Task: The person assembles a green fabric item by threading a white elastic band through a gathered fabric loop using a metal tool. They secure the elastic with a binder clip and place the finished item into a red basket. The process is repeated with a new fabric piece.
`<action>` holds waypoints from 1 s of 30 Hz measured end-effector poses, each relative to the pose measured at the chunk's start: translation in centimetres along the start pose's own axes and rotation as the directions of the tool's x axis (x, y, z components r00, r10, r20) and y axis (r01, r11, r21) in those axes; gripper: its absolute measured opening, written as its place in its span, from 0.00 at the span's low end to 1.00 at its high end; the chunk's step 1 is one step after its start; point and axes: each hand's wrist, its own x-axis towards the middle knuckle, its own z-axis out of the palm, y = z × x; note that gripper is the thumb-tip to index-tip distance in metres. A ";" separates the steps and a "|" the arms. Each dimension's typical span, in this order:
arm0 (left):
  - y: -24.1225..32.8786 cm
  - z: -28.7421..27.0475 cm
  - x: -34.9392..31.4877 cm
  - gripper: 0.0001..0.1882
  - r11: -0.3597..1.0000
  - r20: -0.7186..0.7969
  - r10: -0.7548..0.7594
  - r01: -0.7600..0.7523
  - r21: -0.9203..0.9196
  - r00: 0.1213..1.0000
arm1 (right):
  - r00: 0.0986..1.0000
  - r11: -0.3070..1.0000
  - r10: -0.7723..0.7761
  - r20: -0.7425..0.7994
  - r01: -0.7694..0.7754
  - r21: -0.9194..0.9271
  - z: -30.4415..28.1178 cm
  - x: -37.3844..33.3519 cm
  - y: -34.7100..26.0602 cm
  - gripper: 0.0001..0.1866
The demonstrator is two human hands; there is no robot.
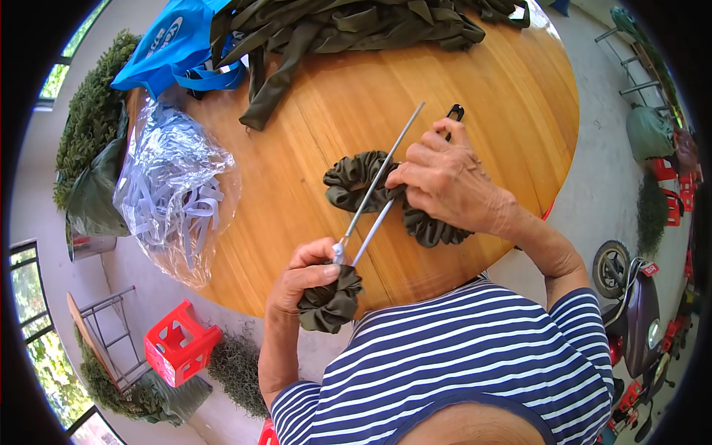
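My left hand [304, 278] is closed near the table's front edge, gripping a bunched olive-green fabric tube [331, 304]. Pale elastic is wound at its thumb, and from there a thin metal rod [382, 172] slants up to the right. A pale elastic strip [372, 233] runs taut between my hands. My right hand [445, 174] pinches the strip's far end beside dark gathered fabric. A black looped tool [455, 113] sticks out past its fingers; its kind is unclear. One gathered fabric piece [360, 180] lies left of that hand, another [434, 227] below it.
Olive-green fabric strips [348, 30] are heaped on the wooden table [289, 178] at the back. To the left are a blue bag [167, 48] and a clear plastic bag [178, 193] of pale elastic strips. A red stool [180, 343] and a scooter [641, 319] stand on the floor.
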 end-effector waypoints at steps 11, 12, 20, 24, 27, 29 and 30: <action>-0.1 -0.8 -0.2 0.10 0.971 -0.189 0.152 -0.182 -0.155 0.970 | 0.980 0.986 0.143 0.135 -0.129 -0.109 -2.1 0.3 1.2 0.06; 0.1 -0.8 -0.1 0.10 0.973 -0.172 0.139 -0.167 -0.161 0.975 | 0.986 0.990 0.123 0.111 -0.114 -0.084 -2.0 0.3 0.9 0.05; 0.2 0.5 -0.2 0.10 0.971 -0.210 0.105 -0.145 -0.188 0.972 | 0.981 0.834 0.099 0.168 -0.174 0.523 -1.1 -1.2 -5.2 0.07; -0.5 1.2 -0.4 0.10 0.957 -0.190 0.154 -0.194 -0.216 0.970 | 0.549 -0.111 -0.105 0.829 -0.835 0.538 0.5 -2.1 -7.1 0.16; -1.1 1.2 -0.6 0.10 0.953 -0.144 0.167 -0.198 -0.232 0.975 | 0.667 -0.387 0.034 0.744 -0.677 0.625 2.2 -1.7 -7.0 0.20; -1.2 1.6 -0.7 0.09 0.961 -0.134 0.112 -0.142 -0.236 0.985 | 0.656 -0.524 0.092 0.750 -0.608 0.596 2.2 -1.4 -7.2 0.17; -1.3 1.7 -0.7 0.08 0.968 -0.119 0.080 -0.106 -0.226 0.990 | 0.641 -0.583 0.108 0.760 -0.578 0.571 2.4 -1.3 -7.4 0.16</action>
